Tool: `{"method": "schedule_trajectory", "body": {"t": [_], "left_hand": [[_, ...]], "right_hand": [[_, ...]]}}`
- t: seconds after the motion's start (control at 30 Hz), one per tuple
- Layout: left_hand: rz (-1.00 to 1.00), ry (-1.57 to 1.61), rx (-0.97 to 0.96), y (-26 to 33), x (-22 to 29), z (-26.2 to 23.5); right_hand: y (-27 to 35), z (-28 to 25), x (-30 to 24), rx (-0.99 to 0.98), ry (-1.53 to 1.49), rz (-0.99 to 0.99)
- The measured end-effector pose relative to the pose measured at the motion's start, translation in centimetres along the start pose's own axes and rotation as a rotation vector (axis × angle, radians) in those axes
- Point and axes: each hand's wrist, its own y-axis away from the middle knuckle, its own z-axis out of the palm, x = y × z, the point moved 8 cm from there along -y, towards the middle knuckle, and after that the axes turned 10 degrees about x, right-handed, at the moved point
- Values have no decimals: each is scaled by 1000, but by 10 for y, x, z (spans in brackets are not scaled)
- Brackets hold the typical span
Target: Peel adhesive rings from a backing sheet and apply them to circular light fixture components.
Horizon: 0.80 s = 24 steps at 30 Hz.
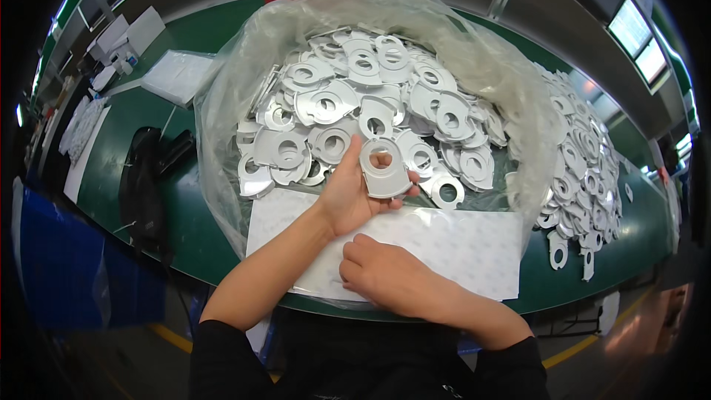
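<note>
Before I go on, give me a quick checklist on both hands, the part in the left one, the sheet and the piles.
1. Left hand gripping the white part: ok.
2. Part's round hole facing the camera: ok.
3. Right hand free: cannot tell; fingers curled, inside hidden.
4. White sheet in front of the bagged pile: ok.
5. All parts inside the clear bag: not ok; a second pile lies outside, to the right.

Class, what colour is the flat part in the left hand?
Light silvery grey; the part in the left hand shows best in the head view.
</note>
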Motion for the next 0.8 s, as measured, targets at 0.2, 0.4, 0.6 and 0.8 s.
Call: {"method": "schedule_trajectory", "body": {"t": [0.2, 0.4, 0.6, 0.8], "left_hand": [[13, -59, 32, 0, -4, -2], [87, -156, 124, 2, -2, 5], [75, -235, 121, 4, -5, 4], [55, -255, 132, 8, -7, 1]], "right_hand": [[6, -67, -12, 33, -350, -92], [21, -122, 76, 767, -771, 360], [21, -101, 113, 870, -742, 485], [20, -94, 118, 908, -752, 511]]}}
